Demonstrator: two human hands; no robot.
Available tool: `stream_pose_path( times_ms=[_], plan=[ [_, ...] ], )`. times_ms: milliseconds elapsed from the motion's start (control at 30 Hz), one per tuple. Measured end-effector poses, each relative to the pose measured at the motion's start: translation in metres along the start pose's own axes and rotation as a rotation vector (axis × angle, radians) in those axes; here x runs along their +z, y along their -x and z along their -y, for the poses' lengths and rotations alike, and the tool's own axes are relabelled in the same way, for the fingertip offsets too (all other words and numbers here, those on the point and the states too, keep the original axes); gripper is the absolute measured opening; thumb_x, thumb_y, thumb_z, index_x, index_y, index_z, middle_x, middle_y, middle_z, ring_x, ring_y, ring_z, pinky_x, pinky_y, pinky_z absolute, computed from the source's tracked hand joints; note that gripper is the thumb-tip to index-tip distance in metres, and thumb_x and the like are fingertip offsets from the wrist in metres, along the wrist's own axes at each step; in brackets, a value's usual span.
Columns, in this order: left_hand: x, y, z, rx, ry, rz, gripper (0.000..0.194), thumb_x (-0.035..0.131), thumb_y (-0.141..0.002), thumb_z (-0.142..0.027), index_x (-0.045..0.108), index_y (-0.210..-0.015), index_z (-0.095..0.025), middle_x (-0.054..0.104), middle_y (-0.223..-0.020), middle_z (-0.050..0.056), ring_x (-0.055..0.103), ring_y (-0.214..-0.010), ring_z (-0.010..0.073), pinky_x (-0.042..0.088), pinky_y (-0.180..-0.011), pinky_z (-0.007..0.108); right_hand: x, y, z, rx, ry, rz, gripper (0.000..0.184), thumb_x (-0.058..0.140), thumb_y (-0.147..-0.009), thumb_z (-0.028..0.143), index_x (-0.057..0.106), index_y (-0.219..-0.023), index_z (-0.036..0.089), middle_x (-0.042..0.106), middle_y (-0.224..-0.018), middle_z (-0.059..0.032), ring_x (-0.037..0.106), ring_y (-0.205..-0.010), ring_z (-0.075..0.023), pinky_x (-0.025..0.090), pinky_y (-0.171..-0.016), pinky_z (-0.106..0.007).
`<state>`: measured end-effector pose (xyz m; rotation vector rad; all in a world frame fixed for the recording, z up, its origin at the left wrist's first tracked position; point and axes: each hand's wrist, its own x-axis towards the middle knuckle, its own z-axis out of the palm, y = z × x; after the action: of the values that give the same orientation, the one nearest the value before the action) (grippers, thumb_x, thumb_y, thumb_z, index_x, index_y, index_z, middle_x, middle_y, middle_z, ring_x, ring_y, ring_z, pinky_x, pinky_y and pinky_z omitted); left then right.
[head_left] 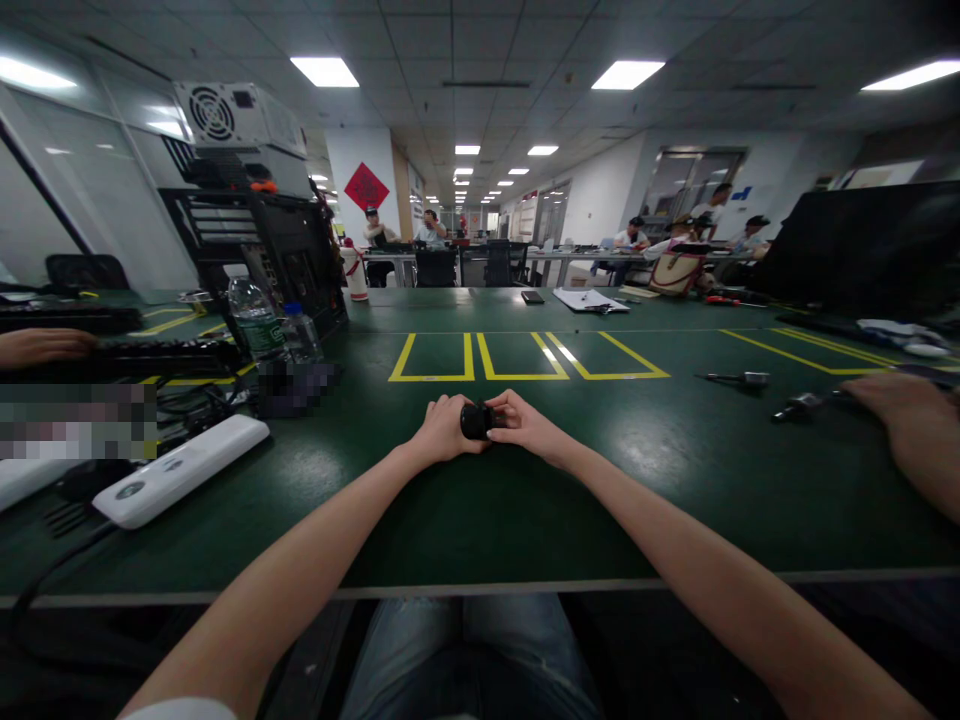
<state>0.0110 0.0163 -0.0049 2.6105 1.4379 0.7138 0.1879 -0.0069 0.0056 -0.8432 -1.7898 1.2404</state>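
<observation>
Both my hands meet over the green table, low above its surface or resting on it; I cannot tell which. Between them is a small black rounded object (475,421), whose kind I cannot make out. The fingers of my left hand (444,430) are wrapped round its left side. From the right, the thumb and fingers of my right hand (523,428) close on it. Part of the object is hidden by the fingers. Yellow tape outlines (523,377) lie on the table just beyond my hands.
To the left are a white power strip (184,470), cables, water bottles (256,318) and a computer case (289,260). At the right, another person's hand (911,420) touches a dark metal tool (799,405), near a second one (735,380). Farther back lie a phone (532,297) and papers (589,300).
</observation>
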Motion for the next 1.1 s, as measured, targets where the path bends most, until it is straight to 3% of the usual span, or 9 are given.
stream_pose_path(
  times_ms=[167,567,667,800,967,1100],
  plan=[
    [-0.002,0.000,-0.001,-0.015,0.017,0.012,0.055,0.061,-0.054,-0.053,0.046,-0.095,-0.019,0.052,-0.089,0.004,0.047,-0.083,0.0234,0.036,-0.072,0.034,0.003,0.000,0.001,0.020,0.114,-0.118,0.026,0.052,-0.074,0.035,0.048,-0.094,0.019,0.055,-0.096,-0.0039,0.052,-0.093,-0.0163,0.039,-0.084,-0.037],
    [-0.006,-0.001,-0.003,-0.070,0.045,0.052,0.055,0.062,-0.053,-0.052,0.048,-0.094,-0.019,0.053,-0.090,0.005,0.049,-0.086,0.0246,0.037,-0.073,0.035,-0.005,-0.002,-0.009,0.077,0.122,-0.070,0.034,0.051,-0.075,0.027,0.046,-0.109,0.020,0.052,-0.109,-0.0050,0.048,-0.102,-0.0172,0.036,-0.091,-0.040],
    [-0.005,-0.003,-0.002,-0.104,0.056,0.064,0.053,0.060,-0.054,-0.054,0.048,-0.093,-0.019,0.054,-0.088,0.005,0.050,-0.085,0.0247,0.038,-0.072,0.035,-0.008,0.002,-0.009,0.057,0.282,-0.107,0.041,0.048,-0.076,0.035,0.042,-0.115,0.021,0.047,-0.116,-0.0067,0.043,-0.109,-0.0195,0.031,-0.094,-0.042],
    [-0.004,-0.007,0.001,-0.167,0.067,0.104,0.054,0.058,-0.054,-0.059,0.049,-0.089,-0.019,0.056,-0.087,0.006,0.053,-0.084,0.0261,0.040,-0.070,0.035,-0.014,0.008,-0.013,0.052,0.567,-0.086,0.060,0.058,-0.065,0.045,0.042,-0.116,0.018,0.043,-0.120,-0.0110,0.040,-0.111,-0.0250,0.029,-0.095,-0.044],
    [-0.004,-0.008,0.001,-0.195,0.074,0.134,0.054,0.056,-0.054,-0.061,0.049,-0.088,-0.019,0.058,-0.089,0.007,0.054,-0.087,0.0268,0.041,-0.069,0.034,-0.015,0.012,-0.015,0.032,0.722,-0.051,0.048,0.057,-0.066,0.044,0.051,-0.106,0.016,0.042,-0.119,-0.0116,0.038,-0.112,-0.0252,0.027,-0.095,-0.043],
    [-0.007,-0.007,0.001,-0.194,0.103,0.150,0.053,0.056,-0.055,-0.059,0.049,-0.087,-0.018,0.058,-0.090,0.006,0.054,-0.087,0.0264,0.041,-0.070,0.035,-0.017,0.014,-0.011,0.046,0.771,-0.059,0.056,0.059,-0.063,0.048,0.049,-0.109,0.017,0.041,-0.116,-0.0113,0.036,-0.110,-0.0267,0.028,-0.092,-0.044]
  ],
)
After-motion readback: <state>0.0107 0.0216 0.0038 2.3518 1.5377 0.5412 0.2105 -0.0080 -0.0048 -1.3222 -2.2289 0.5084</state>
